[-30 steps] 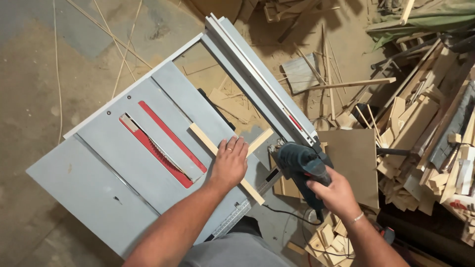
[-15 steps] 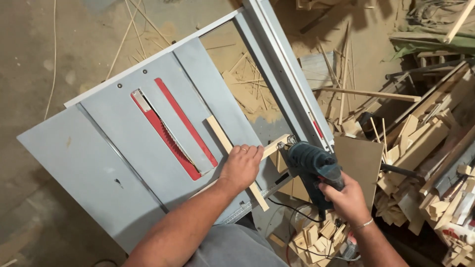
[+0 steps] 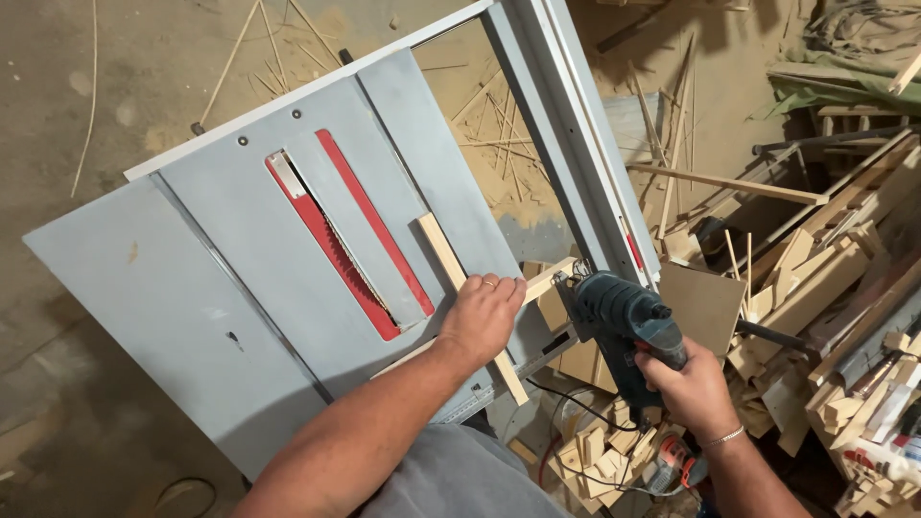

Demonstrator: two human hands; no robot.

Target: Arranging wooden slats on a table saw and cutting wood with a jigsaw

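The left hand (image 3: 487,312) presses flat on crossed wooden strips (image 3: 443,251) on the grey saw desk (image 3: 192,288). The right hand (image 3: 693,391) grips a teal power tool (image 3: 614,317) at the strips' joint; fastening seems in hand, calling for steady pressure.

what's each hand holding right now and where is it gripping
The right hand grips the teal power tool by its rear handle. The left hand lies flat on crossed wooden strips, pressing them to the saw table, not gripping.

Your left hand (image 3: 484,312) presses crossed wooden strips (image 3: 443,251) onto the grey tabletop (image 3: 192,278); your right hand (image 3: 693,391) grips a teal power drill (image 3: 619,321).
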